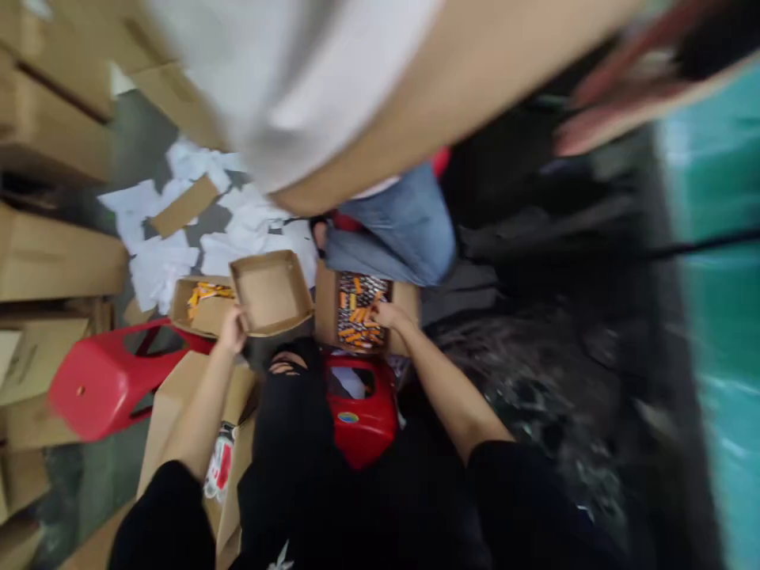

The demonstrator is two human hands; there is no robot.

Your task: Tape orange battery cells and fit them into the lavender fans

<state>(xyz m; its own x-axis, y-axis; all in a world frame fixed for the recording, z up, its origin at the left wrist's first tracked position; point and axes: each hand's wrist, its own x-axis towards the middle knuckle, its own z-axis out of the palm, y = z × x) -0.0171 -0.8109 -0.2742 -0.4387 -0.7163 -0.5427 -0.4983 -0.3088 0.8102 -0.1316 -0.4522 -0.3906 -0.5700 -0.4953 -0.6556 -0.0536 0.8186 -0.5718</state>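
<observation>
— Where are your hands?

— On the clock of my view, my left hand (pixel 233 328) is at 9, its fingers closed on the rim of the open carton (pixel 270 294). I suppose this grip keeps the carton steady. My right hand (pixel 385 314) is inside the packed box (pixel 325 305), near the centre, fingertips down among the orange pieces (pixel 359 317).

— Is it pinching 1 of them?

— I cannot tell; the fingertips are blurred there.

— Why do the 2 containers stand so near?

— Probably so that both hands reach without stretching. The packed box is just beyond the red stool (pixel 362 419), at 6 o'clock. Farther out at 9, a shallow box (pixel 205 318) holds loose orange sticks (pixel 207 290).

— And around you?

— White sheets (pixel 160 265) lie at 10 o'clock. A co-worker's jeans (pixel 397 226) are at 12, close beside the packed box, so perhaps therefore my right arm (pixel 451 380) enters from 4.
</observation>
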